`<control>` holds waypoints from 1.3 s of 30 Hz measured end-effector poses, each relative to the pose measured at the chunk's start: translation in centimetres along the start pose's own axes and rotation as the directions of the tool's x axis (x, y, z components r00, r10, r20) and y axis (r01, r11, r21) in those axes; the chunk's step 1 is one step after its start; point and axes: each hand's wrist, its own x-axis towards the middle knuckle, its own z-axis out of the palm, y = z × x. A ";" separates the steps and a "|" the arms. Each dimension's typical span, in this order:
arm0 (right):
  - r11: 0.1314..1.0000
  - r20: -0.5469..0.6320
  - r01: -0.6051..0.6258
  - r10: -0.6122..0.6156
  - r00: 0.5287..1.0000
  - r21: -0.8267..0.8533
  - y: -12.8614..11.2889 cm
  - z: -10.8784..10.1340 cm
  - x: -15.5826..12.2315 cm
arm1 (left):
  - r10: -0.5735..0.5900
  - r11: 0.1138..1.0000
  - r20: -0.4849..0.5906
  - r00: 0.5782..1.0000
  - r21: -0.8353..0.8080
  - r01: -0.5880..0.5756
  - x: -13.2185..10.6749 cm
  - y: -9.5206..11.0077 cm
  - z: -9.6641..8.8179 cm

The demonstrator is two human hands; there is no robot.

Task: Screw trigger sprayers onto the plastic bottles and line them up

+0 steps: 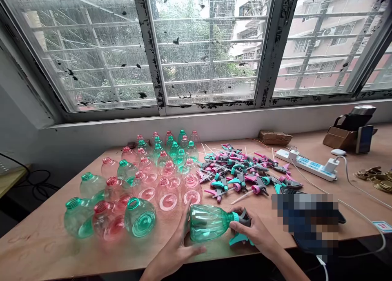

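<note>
- The green bottle [208, 223] lies sideways just above the table [30, 252]'s near edge, base toward nine o'clock, neck toward three, with twelve at the window [208, 48].
- It looks like thin clear plastic, probably light, springy under a squeeze and a little slippery; the ridged sides should help grip.
- Its best holds seem to be the broad base and the stiff collar.
- The person's left hand [173, 244] cups the base end loosely, thumb and fingers apart.
- The right hand [252, 228] has its thumb and fingers clamped on the spray head [243, 217], opaque grey and turquoise plastic, likely rigid.
- Toward ten o'clock from it, rounded translucent bottles [140, 219] stand, pink and green.
- Toward one o'clock, angular loose sprayers [241, 177] lie heaped, their thin tubes jutting out.
</note>
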 end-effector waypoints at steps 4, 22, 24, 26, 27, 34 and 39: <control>1.000 0.005 0.016 -0.016 1.000 0.006 0.1 0.1 0.1 | -0.030 0.999 -0.004 1.000 -0.027 0.030 -0.1 0.1 0.0; 1.000 -0.009 -0.010 0.010 1.000 -0.013 0.9 -0.2 0.2 | 0.047 0.994 0.017 0.999 0.099 -0.048 -0.3 -0.2 -0.1; 1.000 -0.013 -0.022 0.022 1.000 -0.015 0.9 -0.3 0.3 | 0.074 0.990 0.008 0.997 0.119 -0.074 -0.3 0.1 0.1; 1.000 -0.017 -0.023 0.023 1.000 -0.008 0.9 -0.2 0.3 | 0.067 0.991 -0.015 0.998 0.117 -0.065 -0.3 0.3 0.3; 1.000 -0.020 -0.018 0.018 1.000 -0.004 0.9 -0.2 0.3 | 0.054 0.993 -0.029 0.998 0.107 -0.051 -0.3 0.3 0.4; 1.000 -0.024 -0.004 0.003 1.000 -0.001 0.8 -0.2 0.2 | -0.013 0.999 -0.045 0.999 0.044 0.015 -0.2 0.2 0.2; 1.000 -0.031 0.006 -0.006 0.999 0.013 0.7 -0.1 0.1 | 0.060 0.991 -0.015 0.998 0.117 -0.058 -0.2 0.7 0.6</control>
